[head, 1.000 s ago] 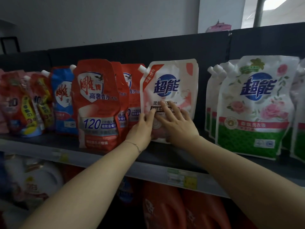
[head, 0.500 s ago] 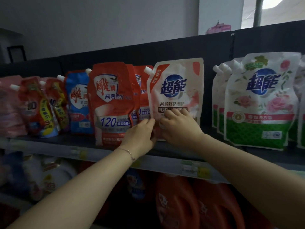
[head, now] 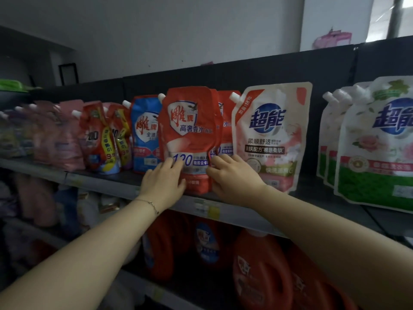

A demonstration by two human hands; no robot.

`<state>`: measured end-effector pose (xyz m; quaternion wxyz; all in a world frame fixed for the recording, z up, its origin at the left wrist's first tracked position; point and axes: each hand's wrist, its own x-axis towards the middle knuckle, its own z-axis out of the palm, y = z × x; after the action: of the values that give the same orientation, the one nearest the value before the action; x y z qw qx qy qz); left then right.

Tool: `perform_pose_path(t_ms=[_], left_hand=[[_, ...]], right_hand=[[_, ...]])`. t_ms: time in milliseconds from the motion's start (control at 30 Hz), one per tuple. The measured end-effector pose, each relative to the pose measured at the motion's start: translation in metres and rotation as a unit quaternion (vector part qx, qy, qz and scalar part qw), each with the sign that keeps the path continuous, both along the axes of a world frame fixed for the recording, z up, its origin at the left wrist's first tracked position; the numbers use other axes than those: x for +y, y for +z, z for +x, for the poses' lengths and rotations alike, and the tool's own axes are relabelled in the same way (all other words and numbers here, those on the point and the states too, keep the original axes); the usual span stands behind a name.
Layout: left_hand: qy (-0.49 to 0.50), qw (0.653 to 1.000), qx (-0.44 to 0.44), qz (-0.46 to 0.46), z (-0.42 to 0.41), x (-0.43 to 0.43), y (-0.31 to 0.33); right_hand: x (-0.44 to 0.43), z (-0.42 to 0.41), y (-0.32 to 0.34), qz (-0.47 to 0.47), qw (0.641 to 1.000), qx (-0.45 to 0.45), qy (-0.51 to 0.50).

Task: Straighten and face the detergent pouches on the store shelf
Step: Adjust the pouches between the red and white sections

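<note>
So the 120 pouch point(head: 190, 130) stands at the front edge of the shelf point(head: 100, 182), with two more pouches point(head: 225, 121) tucked right behind it. The left hand point(head: 163, 182) is on its lower left and the right hand point(head: 232, 177) at its lower right edge. The neighbour pouch point(head: 270, 135) stands just beside it on the right. Jugs point(head: 261, 269) sit on the level below.

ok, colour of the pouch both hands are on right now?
Red: the pouch has a white shield logo and a pale band with blue 120. Head view.
</note>
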<state>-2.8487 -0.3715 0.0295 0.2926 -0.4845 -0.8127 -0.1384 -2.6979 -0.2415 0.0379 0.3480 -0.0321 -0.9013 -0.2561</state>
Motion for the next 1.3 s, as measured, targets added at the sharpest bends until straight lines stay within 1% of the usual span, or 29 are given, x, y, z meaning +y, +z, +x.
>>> perform_pose_path(t_ms=[133, 200, 267, 400, 467, 533, 633, 767, 933, 1067, 1167, 1300], left_hand=[[0.027, 0.999, -0.012, -0.042, -0.011, -0.007, 0.006], [0.047, 0.998, -0.007, -0.046, -0.015, -0.007, 0.010], [0.052, 0.997, -0.032, -0.037, -0.021, -0.007, 0.014], [-0.013, 0.994, -0.105, -0.004, -0.038, -0.003, 0.015], [-0.042, 0.992, -0.119, -0.007, -0.048, 0.000, 0.019], [-0.043, 0.993, -0.097, -0.045, -0.057, 0.004, 0.023], [-0.041, 0.994, -0.042, -0.097, -0.067, 0.009, 0.031], [-0.042, 0.992, -0.009, -0.121, -0.073, 0.013, 0.033], [-0.068, 0.990, 0.013, -0.125, -0.087, 0.020, 0.033], [-0.091, 0.988, 0.034, -0.122, -0.093, 0.027, 0.033], [-0.101, 0.988, 0.044, -0.104, -0.096, 0.033, 0.029], [-0.122, 0.989, 0.046, -0.069, -0.102, 0.040, 0.021]], right_hand=[[-0.012, -0.020, 0.002, -0.024, 0.999, -0.025, 0.010], [-0.019, -0.029, 0.004, -0.042, 0.998, -0.046, 0.010], [-0.025, -0.038, 0.005, -0.048, 0.996, -0.077, 0.007], [-0.026, -0.052, 0.007, -0.041, 0.987, -0.150, -0.035], [-0.025, -0.055, 0.007, -0.062, 0.981, -0.171, -0.070], [-0.026, -0.057, 0.008, -0.070, 0.974, -0.192, -0.101], [-0.029, -0.062, 0.011, -0.069, 0.966, -0.207, -0.136], [-0.027, -0.070, 0.014, -0.077, 0.961, -0.208, -0.166], [-0.024, -0.074, 0.015, -0.063, 0.953, -0.207, -0.212], [-0.021, -0.078, 0.010, -0.051, 0.951, -0.188, -0.239], [-0.020, -0.082, 0.008, -0.055, 0.947, -0.179, -0.262], [-0.023, -0.090, 0.011, -0.079, 0.932, -0.173, -0.309]])
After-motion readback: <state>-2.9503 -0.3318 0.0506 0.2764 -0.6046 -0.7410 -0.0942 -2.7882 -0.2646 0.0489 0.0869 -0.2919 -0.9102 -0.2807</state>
